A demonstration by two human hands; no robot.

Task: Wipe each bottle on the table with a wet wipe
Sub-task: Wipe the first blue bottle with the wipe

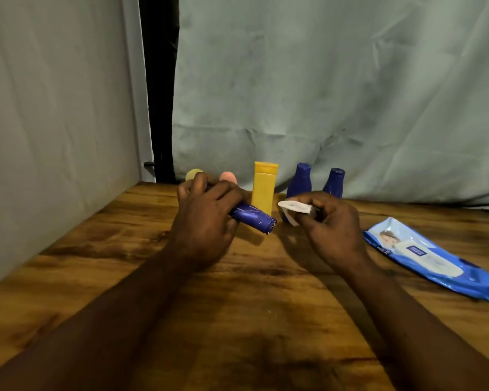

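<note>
Desk: a wooden desk [251,306], brown and streaked with dark grain, fills the lower frame; it runs back to a hanging cloth.
Room: pale grey-green cloth [322,80] hangs creased behind the desk; a plain pale panel [54,108] closes the left side; a dark gap [160,80] stands between the two.
Left hand: the left hand [206,221] is raised above the desk, left of centre; its fingers are curled round the held blue bottle [254,218], which lies nearly level, its free end pointing right.
Right hand: the right hand [333,227] is raised opposite, near the bottle's free end but apart from it; thumb and fingers pinch a folded white wet wipe [294,208], its edge turned towards the bottle.
Blue bottles: three; one in the left hand; the left standing blue bottle [301,179] and the right standing blue bottle [334,183] are upright by the cloth, side by side, behind the right hand.
Yellow bottle: one; the yellow bottle [263,187] stands upright at the back, cap up, between the two hands.
Rounded tops: two; a tan top [193,174] and a pink top [228,176] show above the left hand's knuckles; their bodies are hidden, so they are probably bottles.
Wipes: one wipe, in the right hand; one blue wipes pack [429,255] lies flat on the desk at right, well apart from the bottles.
</note>
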